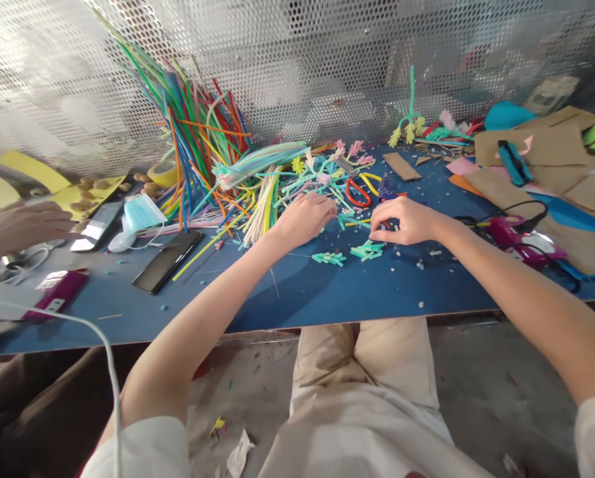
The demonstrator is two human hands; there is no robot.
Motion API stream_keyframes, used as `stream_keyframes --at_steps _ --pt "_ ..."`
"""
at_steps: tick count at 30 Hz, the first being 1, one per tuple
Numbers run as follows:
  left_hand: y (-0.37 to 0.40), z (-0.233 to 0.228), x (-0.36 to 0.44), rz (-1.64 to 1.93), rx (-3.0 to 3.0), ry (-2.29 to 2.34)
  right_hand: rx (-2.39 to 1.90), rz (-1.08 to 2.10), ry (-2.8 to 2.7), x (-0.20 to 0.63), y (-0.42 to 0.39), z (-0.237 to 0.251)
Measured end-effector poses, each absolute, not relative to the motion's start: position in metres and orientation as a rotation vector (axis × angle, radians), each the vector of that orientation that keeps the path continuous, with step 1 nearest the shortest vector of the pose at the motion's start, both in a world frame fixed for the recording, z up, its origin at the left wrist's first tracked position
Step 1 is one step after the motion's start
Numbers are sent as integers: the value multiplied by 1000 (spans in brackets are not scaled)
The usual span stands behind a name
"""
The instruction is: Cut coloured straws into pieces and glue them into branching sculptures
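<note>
My left hand (307,216) is over the blue tabletop with its fingers curled down and close together; what they hold, if anything, is hidden. Across from it, my right hand (402,220) has thumb and forefinger brought together in a pinch, and nothing I can name shows in it. Just below the right fingertips lies a mint-green leaf-shaped piece of pipe cleaner (367,251). A similar leaf piece (329,258) rests to its left. Behind the hands are red-handled scissors (358,194) and a pile of bent pastel pipe cleaners (317,176).
Bundles of coloured pipe cleaners (192,146) lean on the perforated metal screen (337,60). At left are a black phone (167,262), a face mask (144,212) and another person's hand (28,229). Cardboard sheets (531,147) and a magenta device with cables (524,239) lie right.
</note>
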State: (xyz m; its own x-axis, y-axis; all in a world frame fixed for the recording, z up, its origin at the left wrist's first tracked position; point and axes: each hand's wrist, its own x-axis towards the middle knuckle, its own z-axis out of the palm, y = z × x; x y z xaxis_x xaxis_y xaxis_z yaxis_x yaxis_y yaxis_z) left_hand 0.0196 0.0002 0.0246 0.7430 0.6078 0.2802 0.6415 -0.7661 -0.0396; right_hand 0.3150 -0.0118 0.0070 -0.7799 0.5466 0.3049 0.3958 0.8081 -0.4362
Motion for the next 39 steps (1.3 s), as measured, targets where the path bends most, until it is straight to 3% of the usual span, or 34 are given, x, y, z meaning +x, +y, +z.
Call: stream_keyframes --at_steps 9,22,33,39 --pt "-16 35 11 -1014 -2609 -1091 -723 497 -2634 318 -12 6" --pt "-28 12 20 -1099 -2427 -1413 -909 265 -2423 302 -10 -7" --pt "-36 9 31 -1091 -2529 -1399 -982 769 -2016 263 -21 -18" --pt "-38 1 37 -1099 -2519 -1296 -968 727 -2012 262 -23 -18"
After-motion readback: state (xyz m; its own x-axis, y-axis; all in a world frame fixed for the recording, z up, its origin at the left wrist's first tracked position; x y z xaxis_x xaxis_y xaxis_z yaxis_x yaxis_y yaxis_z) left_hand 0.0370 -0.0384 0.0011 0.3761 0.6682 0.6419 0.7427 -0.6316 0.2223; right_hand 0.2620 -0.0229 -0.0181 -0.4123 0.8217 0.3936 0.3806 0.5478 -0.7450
